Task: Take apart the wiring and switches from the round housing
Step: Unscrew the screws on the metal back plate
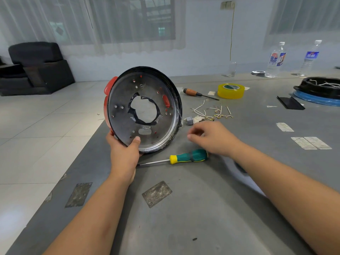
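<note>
left hand grips the housing by its lower rim, tilted upright on the desk; right hand hovers blurred, fingers loosely curled, holding nothing, beside loose wires; bottle labels unreadable.

Curtained windows, black armchair

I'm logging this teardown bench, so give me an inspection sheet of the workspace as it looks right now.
Surface: grey table with worn tape patches and paper labels.
Job's things: round housing tilted up on its edge, interior looks stripped; loose wires and a small grey switch lie on the table to its right.
Clutter: green screwdriver, wooden-handled screwdriver, yellow tape roll, two bottles, another black housing.
Hands: left hand grips the housing rim; right hand hovers above the table, fingers loosely curled, holding nothing.
Cables: yellow cord hanging down the wall.
Surroundings: black armchair, curtained windows.
</note>
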A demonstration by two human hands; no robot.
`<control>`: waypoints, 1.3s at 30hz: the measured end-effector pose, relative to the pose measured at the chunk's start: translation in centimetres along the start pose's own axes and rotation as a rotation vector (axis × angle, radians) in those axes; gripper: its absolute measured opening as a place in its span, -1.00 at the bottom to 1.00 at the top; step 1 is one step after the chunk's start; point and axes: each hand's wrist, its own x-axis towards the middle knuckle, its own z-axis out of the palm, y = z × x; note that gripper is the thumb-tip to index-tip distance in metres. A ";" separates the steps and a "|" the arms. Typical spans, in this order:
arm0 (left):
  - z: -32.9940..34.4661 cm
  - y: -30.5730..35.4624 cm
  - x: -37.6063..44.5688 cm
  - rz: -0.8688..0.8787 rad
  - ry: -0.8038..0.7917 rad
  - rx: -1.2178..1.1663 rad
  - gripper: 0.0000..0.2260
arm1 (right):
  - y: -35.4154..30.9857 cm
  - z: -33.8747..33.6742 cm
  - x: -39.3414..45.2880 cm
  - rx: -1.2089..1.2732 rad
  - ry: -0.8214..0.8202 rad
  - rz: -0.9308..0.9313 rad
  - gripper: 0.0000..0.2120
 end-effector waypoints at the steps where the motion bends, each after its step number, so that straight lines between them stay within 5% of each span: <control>1: 0.0 0.1 -0.1 -0.011 -0.003 -0.018 -0.44 | -0.7 0.5 -0.8 -0.016 -0.046 -0.052 -0.84; 6: -0.1 0.5 -0.4 -0.042 -0.020 -0.089 -0.43 | -2.9 2.8 -3.0 -0.203 -0.188 -0.241 -0.60; 14: -0.2 0.8 -0.4 -0.099 -0.007 -0.172 -0.43 | -2.4 2.6 -3.4 -0.434 -0.153 -0.373 -0.58; 23: -0.3 0.4 0.1 -0.116 0.008 -0.195 -0.44 | 1.4 -2.3 -4.0 -0.394 -0.043 -0.258 -0.62; 26: -0.4 0.3 0.2 -0.115 0.017 -0.200 -0.46 | 3.1 -3.9 -4.1 -0.370 0.084 -0.134 -0.61; 30: -0.4 0.1 0.3 -0.111 0.013 -0.194 -0.46 | 5.5 -4.9 -3.8 -0.322 0.259 0.265 -0.69; 34: -0.4 0.0 0.4 -0.100 -0.001 -0.179 -0.46 | 7.4 -5.0 -3.5 -0.223 0.258 0.606 -0.67; 39: -0.4 -0.1 0.3 -0.092 -0.011 -0.176 -0.45 | 7.9 -4.7 -3.6 -0.172 0.165 0.722 -0.73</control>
